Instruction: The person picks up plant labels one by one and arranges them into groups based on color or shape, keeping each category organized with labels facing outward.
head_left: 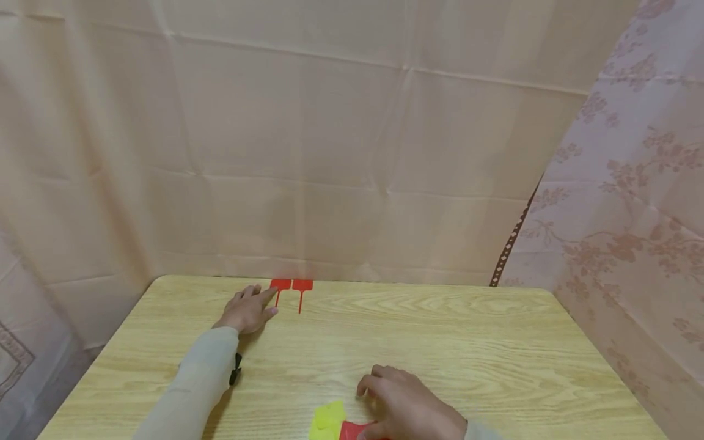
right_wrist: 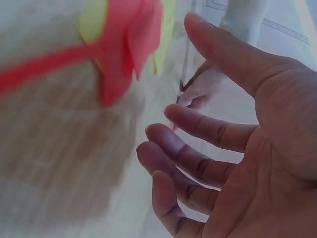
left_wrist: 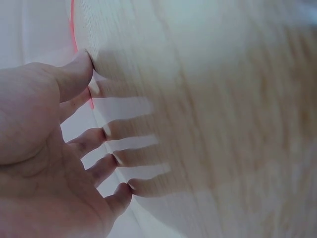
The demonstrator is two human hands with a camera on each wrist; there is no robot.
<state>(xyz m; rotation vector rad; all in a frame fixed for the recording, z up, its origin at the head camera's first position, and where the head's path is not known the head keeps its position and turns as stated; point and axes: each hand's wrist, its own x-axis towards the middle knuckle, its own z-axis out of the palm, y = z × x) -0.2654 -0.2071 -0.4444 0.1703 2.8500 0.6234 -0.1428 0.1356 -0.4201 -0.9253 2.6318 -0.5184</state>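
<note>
Two red flat tags (head_left: 302,285) with rectangular heads and thin stems lie side by side at the table's far edge. My left hand (head_left: 245,310) rests there with fingers spread, the index fingertip on the head of the left red tag (head_left: 282,284). In the left wrist view the fingertips of my left hand (left_wrist: 54,134) press on the tabletop, and a red strip shows behind the thumb. Near the front edge my right hand (head_left: 409,403) hovers beside a pile of red tags (right_wrist: 119,44) and yellow tags (head_left: 330,418). The fingers of my right hand (right_wrist: 223,139) are loosely bent, nothing between them.
The wood-grain table (head_left: 467,342) has rounded far corners. A beige curtain (head_left: 308,153) hangs right behind its far edge, and a flowered pink cloth (head_left: 632,201) hangs at the right. A small black clip-like object (head_left: 235,369) sits at my left sleeve.
</note>
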